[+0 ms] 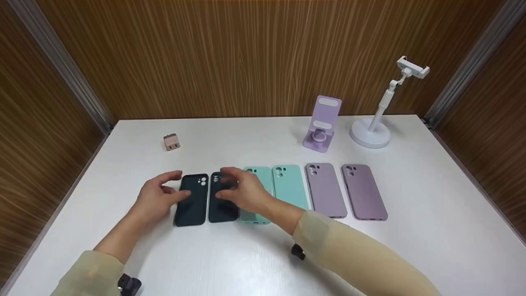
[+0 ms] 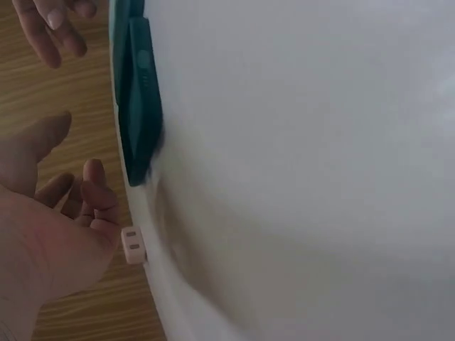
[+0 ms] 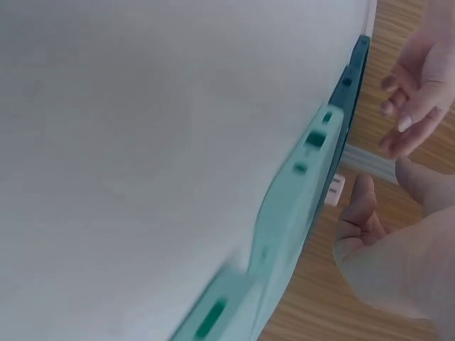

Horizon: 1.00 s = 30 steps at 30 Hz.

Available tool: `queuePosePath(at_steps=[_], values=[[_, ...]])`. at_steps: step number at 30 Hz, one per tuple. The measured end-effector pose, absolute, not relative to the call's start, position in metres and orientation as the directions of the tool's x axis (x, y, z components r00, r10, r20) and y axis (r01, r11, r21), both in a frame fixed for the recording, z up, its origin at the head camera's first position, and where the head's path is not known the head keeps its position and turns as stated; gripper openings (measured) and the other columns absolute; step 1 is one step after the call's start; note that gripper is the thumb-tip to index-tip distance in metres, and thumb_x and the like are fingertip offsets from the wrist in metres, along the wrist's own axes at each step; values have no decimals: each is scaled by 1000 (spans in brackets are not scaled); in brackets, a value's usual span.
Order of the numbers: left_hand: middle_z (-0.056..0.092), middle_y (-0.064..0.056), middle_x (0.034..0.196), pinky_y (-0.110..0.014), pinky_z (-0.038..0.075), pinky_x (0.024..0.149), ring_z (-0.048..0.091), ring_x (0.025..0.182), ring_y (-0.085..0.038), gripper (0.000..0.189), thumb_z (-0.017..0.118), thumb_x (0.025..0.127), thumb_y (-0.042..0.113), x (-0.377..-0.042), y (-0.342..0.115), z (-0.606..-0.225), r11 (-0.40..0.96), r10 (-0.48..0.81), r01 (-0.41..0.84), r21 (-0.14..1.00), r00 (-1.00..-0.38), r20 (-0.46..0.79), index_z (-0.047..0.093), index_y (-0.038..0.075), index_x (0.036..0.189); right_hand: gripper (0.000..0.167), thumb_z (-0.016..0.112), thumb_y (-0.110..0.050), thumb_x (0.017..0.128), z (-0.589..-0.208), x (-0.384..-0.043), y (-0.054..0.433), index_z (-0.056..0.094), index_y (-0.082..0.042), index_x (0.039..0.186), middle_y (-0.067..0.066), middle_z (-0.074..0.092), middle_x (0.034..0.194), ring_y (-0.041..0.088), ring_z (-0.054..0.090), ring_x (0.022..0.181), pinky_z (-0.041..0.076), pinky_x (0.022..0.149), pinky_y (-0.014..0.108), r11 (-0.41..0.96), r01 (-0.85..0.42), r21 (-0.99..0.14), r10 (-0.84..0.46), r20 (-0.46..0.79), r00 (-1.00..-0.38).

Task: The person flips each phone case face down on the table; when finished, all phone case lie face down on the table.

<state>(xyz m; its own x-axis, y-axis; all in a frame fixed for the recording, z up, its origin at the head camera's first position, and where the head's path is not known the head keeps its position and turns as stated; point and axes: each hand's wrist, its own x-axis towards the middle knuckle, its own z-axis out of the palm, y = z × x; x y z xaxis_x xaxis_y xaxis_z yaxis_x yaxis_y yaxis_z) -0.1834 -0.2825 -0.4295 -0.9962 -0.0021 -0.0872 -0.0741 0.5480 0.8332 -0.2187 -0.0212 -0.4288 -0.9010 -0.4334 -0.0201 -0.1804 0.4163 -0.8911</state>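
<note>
Six-odd phone cases are avoided as a count; several lie in a row on the white table (image 1: 263, 263). My left hand (image 1: 158, 195) hovers at the leftmost dark green phone case (image 1: 192, 205), thumb and fingers parted around its upper left side. Over the second dark green phone case (image 1: 224, 207) is my right hand (image 1: 248, 191), its thumb and fingers apart and partly hiding that case. Both wrist views show the left hand (image 2: 57, 234) and right hand (image 3: 398, 249) holding nothing. Under the right wrist lies a mint phone case (image 1: 257, 218), partly covered.
Right of the hands are another mint case (image 1: 289, 185), a light purple case (image 1: 326, 191) and a darker mauve case (image 1: 365, 193). Behind them stand a pink plug adapter (image 1: 171, 142), a purple phone stand (image 1: 324, 113) and a white phone holder (image 1: 370, 133). Wood-grain panels (image 1: 213, 57) enclose the table.
</note>
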Motion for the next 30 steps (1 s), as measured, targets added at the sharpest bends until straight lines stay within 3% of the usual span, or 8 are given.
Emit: queuePosePath(at_steps=[4,14,25,30], values=[[53,-19,149,-24,47,65,58,91,-21,73,82,94,21,-183,-291,-441,534,7,-106,838,-991,-130,49,7,158,68,84,-11,93,-432,-215,-35,55,-9,154,7,73,127,13,73,99,59,90,30,435,-207,-876,-448,-11,-894],[60,-13,110,-27,45,69,55,87,-22,71,82,94,22,-183,-293,-453,588,15,-114,801,-988,-152,51,7,156,68,86,-17,92,-440,-211,-54,57,-10,153,5,75,126,14,68,116,53,101,29,495,-218,-841,-463,-43,-885],[59,-10,103,-29,44,70,53,88,-23,73,83,94,24,-184,-294,-456,628,34,-90,773,-989,-143,50,3,156,69,87,-15,91,-442,-213,-57,57,-9,152,5,73,129,14,67,119,52,103,28,517,-214,-829,-477,-72,-876],[58,-13,111,-28,45,71,54,89,-23,71,83,94,24,-185,-295,-457,640,59,-56,767,-991,-122,52,0,154,72,88,-16,90,-440,-212,-59,55,-11,154,3,72,131,13,65,122,49,106,28,563,-207,-800,-471,-104,-876]])
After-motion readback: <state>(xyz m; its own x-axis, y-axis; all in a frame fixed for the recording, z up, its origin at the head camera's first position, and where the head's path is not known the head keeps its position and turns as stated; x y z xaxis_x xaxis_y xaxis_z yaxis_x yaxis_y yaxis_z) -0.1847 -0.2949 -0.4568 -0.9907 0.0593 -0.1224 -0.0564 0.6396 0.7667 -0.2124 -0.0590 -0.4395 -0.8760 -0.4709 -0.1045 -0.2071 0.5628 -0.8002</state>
